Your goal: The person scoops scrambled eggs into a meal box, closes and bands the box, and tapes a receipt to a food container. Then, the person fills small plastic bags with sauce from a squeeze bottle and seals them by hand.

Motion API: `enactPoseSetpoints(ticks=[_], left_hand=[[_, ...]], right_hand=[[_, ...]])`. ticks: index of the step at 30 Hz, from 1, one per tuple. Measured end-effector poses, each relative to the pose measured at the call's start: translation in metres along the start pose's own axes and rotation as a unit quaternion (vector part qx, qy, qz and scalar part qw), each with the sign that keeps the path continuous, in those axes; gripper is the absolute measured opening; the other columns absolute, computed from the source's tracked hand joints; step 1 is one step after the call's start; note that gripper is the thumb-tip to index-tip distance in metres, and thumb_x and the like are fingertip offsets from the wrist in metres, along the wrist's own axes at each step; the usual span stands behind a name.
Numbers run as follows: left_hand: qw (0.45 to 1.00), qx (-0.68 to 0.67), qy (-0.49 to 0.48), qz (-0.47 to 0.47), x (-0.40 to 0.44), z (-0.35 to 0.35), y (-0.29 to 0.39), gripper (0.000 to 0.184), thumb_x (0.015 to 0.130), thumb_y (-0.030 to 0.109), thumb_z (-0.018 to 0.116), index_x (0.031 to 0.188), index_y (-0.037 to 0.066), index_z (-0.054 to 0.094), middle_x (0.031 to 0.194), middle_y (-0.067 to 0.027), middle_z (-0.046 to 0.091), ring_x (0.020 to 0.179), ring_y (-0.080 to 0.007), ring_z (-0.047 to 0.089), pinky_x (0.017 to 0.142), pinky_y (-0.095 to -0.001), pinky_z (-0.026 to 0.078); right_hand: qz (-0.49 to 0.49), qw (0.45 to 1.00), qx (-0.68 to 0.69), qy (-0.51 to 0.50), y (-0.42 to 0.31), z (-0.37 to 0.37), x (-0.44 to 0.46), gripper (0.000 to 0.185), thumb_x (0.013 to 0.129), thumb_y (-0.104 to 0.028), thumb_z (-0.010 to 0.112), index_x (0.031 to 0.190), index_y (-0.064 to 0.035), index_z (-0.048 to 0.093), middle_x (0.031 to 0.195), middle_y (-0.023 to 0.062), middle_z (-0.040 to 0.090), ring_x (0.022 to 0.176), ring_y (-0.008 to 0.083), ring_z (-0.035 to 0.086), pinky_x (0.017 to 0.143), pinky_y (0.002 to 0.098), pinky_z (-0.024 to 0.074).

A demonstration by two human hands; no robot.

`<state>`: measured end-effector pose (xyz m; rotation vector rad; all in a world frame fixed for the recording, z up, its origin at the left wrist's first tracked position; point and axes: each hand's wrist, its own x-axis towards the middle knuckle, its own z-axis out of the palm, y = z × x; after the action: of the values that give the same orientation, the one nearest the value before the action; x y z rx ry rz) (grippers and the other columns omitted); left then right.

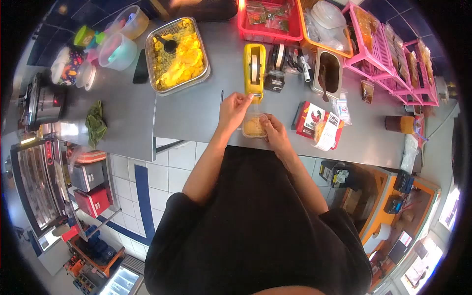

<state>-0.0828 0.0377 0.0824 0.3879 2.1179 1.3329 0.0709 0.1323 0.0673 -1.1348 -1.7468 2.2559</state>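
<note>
"Fingers of the left hand (233, 114), how do they stand?"
"Thumb and forefinger sit close together at the near end of the yellow tape dispenser (248, 64); whether they pinch anything, I can't tell."
"And the right hand (277, 132)?"
"Its fingers grip the side of a small clear tub (252, 136) with tan contents (254, 127), near the counter's (184, 115) front edge, just in front of the dispenser."
"What else lies on that grey surface?"
"A tray (194, 80) of yellow food (184, 66) to the left, a green cloth (96, 124) farther left, a red box (307, 129) right of the tub, pink racks (376, 59) at the right end."
"And the room?"
"White floor tiles (182, 160), crossed by a blue stripe (142, 201)."
</note>
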Motion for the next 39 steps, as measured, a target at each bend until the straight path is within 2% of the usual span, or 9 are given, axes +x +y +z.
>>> enactPoseSetpoints(ticks=[7,17,20,23,26,28,33,37,39], left_hand=[[0.977,-0.204,-0.061,-0.009,-0.003,0.022,-0.007,0.031,0.096,0.027,0.069,0.103,-0.002,0.071,0.09,-0.0069,0.073,0.081,-0.0134,0.066,0.076,-0.0259,0.051],[0.994,0.043,0.036,0.09,0.0,0.039,-0.052,0.027,0.092,0.025,0.069,0.092,-0.002,0.073,0.081,-0.0132,0.073,0.073,-0.0199,0.07,0.069,-0.0346,0.053],[0.998,-0.066,0.012,0.007,-0.026,0.035,-0.028,0.026,0.091,0.022,0.07,0.098,-0.002,0.073,0.083,-0.0128,0.072,0.075,-0.0178,0.066,0.072,-0.0315,0.051],[0.979,-0.2,-0.001,-0.04,-0.038,0.04,-0.032,0.033,0.091,0.02,0.069,0.115,-0.003,0.068,0.099,-0.0121,0.073,0.087,-0.0195,0.067,0.079,-0.0309,0.051],[0.954,-0.28,-0.048,-0.099,-0.049,0.034,-0.017,0.044,0.093,0.015,0.064,0.133,-0.001,0.056,0.111,-0.011,0.068,0.097,-0.0219,0.065,0.085,-0.0322,0.052],[0.909,-0.318,-0.128,-0.236,-0.055,0.027,0.003,0.046,0.094,0.011,0.057,0.138,0.002,0.05,0.114,-0.0102,0.065,0.104,-0.0219,0.063,0.089,-0.035,0.052],[0.858,-0.367,-0.186,-0.309,-0.072,0.039,0.018,0.037,0.096,0.011,0.053,0.132,0.004,0.055,0.117,-0.0093,0.06,0.11,-0.0196,0.059,0.095,-0.0355,0.05],[0.817,-0.386,-0.272,-0.332,-0.089,0.055,0.043,0.028,0.098,0.014,0.055,0.125,0.005,0.057,0.117,-0.0087,0.059,0.111,-0.0186,0.058,0.097,-0.0351,0.049],[0.834,-0.352,-0.292,-0.309,-0.088,0.077,0.028,0.026,0.098,0.015,0.055,0.122,0.004,0.058,0.113,-0.0072,0.06,0.107,-0.0175,0.059,0.094,-0.0338,0.049]], right_hand=[[-0.031,0.999,-0.037,-0.007,0.006,-0.002,0.005,0.037,0.102,-0.032,0.058,0.126,-0.0044,0.062,0.082,-0.0017,0.062,0.066,0.0055,0.05,0.058,0.0239,0.0413],[-0.1,0.982,-0.159,-0.02,0.026,-0.008,0.0,0.039,0.102,-0.025,0.06,0.133,-0.0016,0.057,0.097,0.0044,0.066,0.083,0.0108,0.059,0.071,0.0271,0.0489],[-0.194,0.976,-0.102,-0.007,0.034,-0.007,-0.006,0.043,0.097,-0.019,0.065,0.134,-0.0022,0.052,0.105,0.0158,0.067,0.09,0.0234,0.067,0.079,0.0375,0.0532],[-0.173,0.978,-0.114,0.018,0.028,-0.008,-0.02,0.05,0.093,-0.006,0.068,0.137,-0.0023,0.044,0.112,0.013,0.063,0.093,0.0189,0.064,0.081,0.0345,0.0524],[-0.226,0.953,-0.197,0.04,0.015,-0.017,-0.038,0.055,0.089,-0.005,0.072,0.136,-0.002,0.043,0.112,0.0153,0.061,0.092,0.0276,0.064,0.081,0.0382,0.0527],[-0.246,0.941,-0.225,0.051,0.015,-0.027,-0.048,0.056,0.087,-0.006,0.073,0.135,-0.0015,0.044,0.112,0.0157,0.06,0.092,0.0289,0.063,0.081,0.0386,0.0528],[-0.288,0.921,-0.26,0.037,-0.016,-0.047,-0.089,0.056,0.083,-0.007,0.074,0.132,-0.0031,0.048,0.119,0.0209,0.061,0.107,0.0394,0.061,0.086,0.0444,0.0522],[-0.305,0.902,-0.302,0.046,-0.027,-0.072,-0.121,0.061,0.082,-0.003,0.078,0.132,-0.0005,0.044,0.116,0.018,0.061,0.096,0.0304,0.064,0.082,0.0392,0.0541],[-0.159,0.955,-0.25,0.005,-0.031,-0.087,-0.142,0.058,0.084,-0.002,0.076,0.132,-0.0005,0.044,0.118,0.0176,0.06,0.102,0.0277,0.065,0.085,0.0369,0.0546]])
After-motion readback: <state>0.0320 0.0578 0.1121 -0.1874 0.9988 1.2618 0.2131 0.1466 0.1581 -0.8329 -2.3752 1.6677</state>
